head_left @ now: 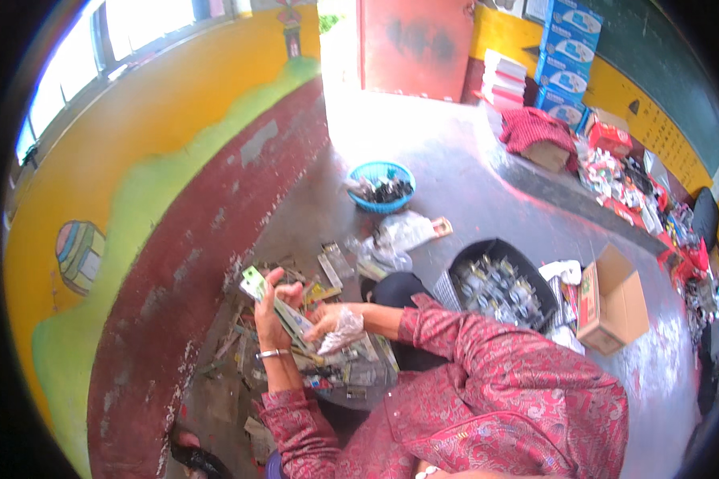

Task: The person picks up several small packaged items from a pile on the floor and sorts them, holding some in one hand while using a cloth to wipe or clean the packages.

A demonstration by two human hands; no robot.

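Observation:
My left hand [272,318], with a silver bangle at its wrist, grips a few long flat green-and-white packaging cards [253,283] that stick up past its fingers. My right hand [323,319] is closed at the lower end of the same cards; its fingertips are partly hidden. White crumpled material [345,329] wraps my right wrist and heel of the hand. Below and around both hands lies a spread of loose packaging strips and cards [331,271], several of them clear or yellow. Part of that pile is covered by my arms.
A black tub [547,291] of small clear-and-metal pieces stands to my right, beside an open cardboard box [615,315]. Ahead are a clear plastic bag [403,231] and a blue basket [361,205] with dark items. The painted wall [156,263] runs along my left.

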